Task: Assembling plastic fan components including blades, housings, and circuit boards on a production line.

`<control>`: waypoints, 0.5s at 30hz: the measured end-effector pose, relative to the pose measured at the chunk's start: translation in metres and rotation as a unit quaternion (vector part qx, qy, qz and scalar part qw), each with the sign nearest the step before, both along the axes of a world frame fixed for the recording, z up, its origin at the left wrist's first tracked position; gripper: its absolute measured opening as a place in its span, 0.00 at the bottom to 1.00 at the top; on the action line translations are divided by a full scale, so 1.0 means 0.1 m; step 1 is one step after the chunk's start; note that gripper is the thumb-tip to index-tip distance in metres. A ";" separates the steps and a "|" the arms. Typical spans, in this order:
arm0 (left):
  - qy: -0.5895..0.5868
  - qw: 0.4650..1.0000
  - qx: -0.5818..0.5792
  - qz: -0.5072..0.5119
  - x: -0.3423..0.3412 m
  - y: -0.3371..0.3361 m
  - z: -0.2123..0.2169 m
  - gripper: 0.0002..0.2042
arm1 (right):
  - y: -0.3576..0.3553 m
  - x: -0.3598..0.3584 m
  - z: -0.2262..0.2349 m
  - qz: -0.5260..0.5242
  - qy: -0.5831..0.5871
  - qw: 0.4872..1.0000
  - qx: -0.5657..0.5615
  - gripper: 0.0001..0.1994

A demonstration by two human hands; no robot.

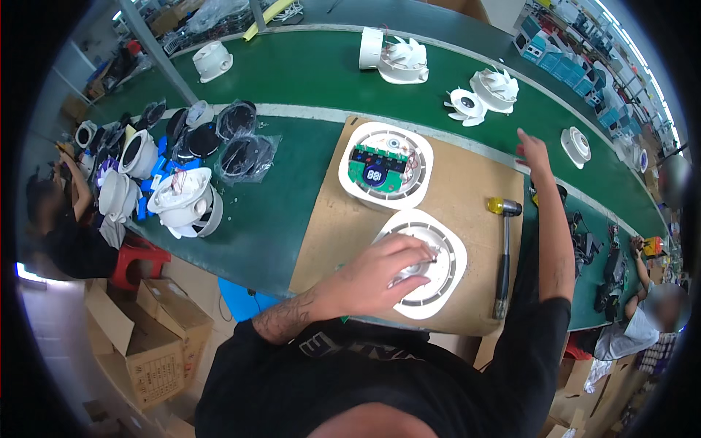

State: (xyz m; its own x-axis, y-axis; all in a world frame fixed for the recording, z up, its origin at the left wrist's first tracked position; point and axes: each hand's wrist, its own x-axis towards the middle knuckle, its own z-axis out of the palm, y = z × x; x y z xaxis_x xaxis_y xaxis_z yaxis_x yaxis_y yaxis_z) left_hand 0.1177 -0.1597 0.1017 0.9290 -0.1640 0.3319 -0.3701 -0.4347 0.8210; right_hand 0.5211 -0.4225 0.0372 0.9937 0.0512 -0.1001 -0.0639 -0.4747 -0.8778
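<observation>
My left hand (383,276) lies over a white, rounded-square fan housing (454,283) on the cardboard sheet. Its fingers and thumb curl round the middle of the housing, hiding most of the hub. Just beyond sits a matching white housing (349,179), holding a green circuit board (394,180) with a lit display and thin red wires. My right hand (533,152) reaches out over the far edge of the bench beside the green belt, index finger stretched, nothing seen in it. Nearer me, a hammer (504,252) with a yellow-and-black head lies on the cardboard.
White fan blades (465,107), a bladed fan unit (496,89) and other white parts sit on the green belt (307,73). White housings (181,201) and bagged black discs (247,155) crowd the left bench. Co-workers sit at both sides; cartons (150,350) stand on the floor.
</observation>
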 end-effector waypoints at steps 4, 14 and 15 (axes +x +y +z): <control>0.086 0.994 -0.056 0.029 -0.08 0.18 0.11 0.18 | 0.33 1.05 -0.22 -0.089 0.081 0.987 0.107 0.27; 0.084 0.940 -0.202 0.262 0.18 0.91 -0.11 0.09 | 0.51 1.96 -0.64 -0.071 0.109 0.921 0.368 0.18; 0.068 0.937 -0.207 0.271 0.21 0.94 -0.12 0.09 | 0.54 1.95 -0.62 -0.094 0.116 0.918 0.368 0.18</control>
State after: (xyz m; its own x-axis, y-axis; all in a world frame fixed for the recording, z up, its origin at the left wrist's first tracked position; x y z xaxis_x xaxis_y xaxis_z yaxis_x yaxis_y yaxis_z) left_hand 0.1387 -0.0654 0.0899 0.8768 0.4616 0.1348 -0.0664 -0.1615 0.9846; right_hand 0.7165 -0.3689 -0.0247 0.9481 0.0192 -0.3173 -0.3098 0.2801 -0.9086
